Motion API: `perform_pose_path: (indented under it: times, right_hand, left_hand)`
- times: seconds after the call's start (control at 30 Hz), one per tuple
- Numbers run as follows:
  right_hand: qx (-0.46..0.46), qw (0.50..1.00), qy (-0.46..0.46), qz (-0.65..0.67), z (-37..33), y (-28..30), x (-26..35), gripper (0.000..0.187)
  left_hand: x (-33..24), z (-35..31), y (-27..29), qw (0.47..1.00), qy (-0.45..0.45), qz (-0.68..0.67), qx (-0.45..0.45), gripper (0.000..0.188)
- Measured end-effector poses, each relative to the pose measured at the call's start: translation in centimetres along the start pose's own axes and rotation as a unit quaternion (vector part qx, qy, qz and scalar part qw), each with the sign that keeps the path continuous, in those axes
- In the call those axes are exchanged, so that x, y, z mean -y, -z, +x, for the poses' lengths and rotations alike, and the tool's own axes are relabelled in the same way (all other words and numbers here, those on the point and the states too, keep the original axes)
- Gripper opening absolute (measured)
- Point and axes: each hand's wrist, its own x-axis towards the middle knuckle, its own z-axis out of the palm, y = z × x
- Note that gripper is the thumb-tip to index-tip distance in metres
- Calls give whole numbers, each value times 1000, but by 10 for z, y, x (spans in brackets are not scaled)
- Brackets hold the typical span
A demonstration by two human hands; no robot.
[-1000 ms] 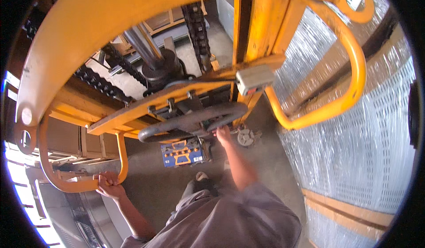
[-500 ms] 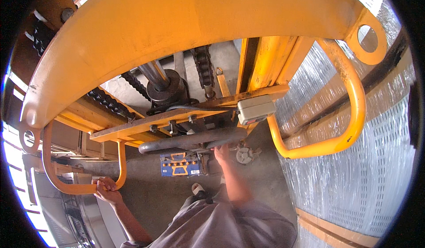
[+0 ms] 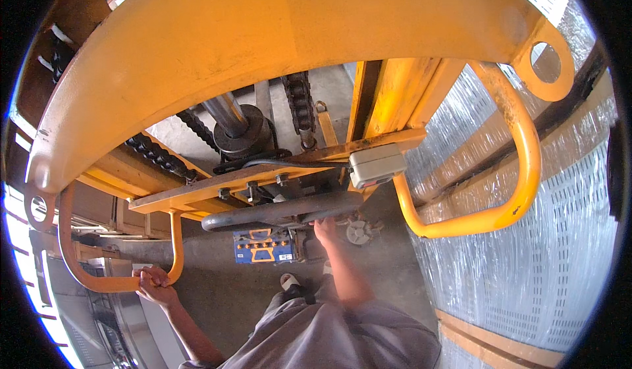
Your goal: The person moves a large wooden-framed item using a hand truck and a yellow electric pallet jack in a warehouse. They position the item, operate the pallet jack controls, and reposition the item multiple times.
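A large yellow lifting machine, likely a stacker, fills the upper view; its curved beam [image 3: 283, 20] spans above me. My left hand [image 3: 155, 286] is closed around the bottom bar of the left yellow loop handle [image 3: 99, 282]. At the lower edge of a black loop-shaped steering handle [image 3: 276, 208], my right hand [image 3: 324, 231] is closed on it, its fingertips partly hidden beneath. A grey control box [image 3: 377, 165] with a black cable sits on the crossbar [image 3: 289, 168] just beyond. The right yellow loop handle [image 3: 530, 171] has no hand on it.
On the floor, a blue battery [image 3: 263, 247] with orange caps lies beyond my feet, beside a round grey metal part [image 3: 359, 232]. Film-wrapped stacks [image 3: 526, 263] stand close on my right. Metal appliances [image 3: 112, 303] stand at left. Chains [image 3: 299, 105] and a piston [image 3: 230, 115] show behind the crossbar.
The machine's lower parts and the battery have shifted slightly left in view. Both hands keep their places on the handles.
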Motion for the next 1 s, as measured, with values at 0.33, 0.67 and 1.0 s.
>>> perform_pose_path:
  times: [0.33, 0.67, 1.0]
  right_hand:
    - [-13, 999, 35, 9, -6, 13, 26, 22]
    - [54, 995, -53, 71, -9, 30, 49, 22]
    - [-23, 973, 197, -119, 5, -7, -6, 29]
  left_hand:
    - [0, 2, 1, 1000, 3, -8, 9, 25]
    - [-1, 1, 0, 999, 19, 11, -26, 23]
    - [-4, 0, -9, 998, 23, 19, -48, 21]
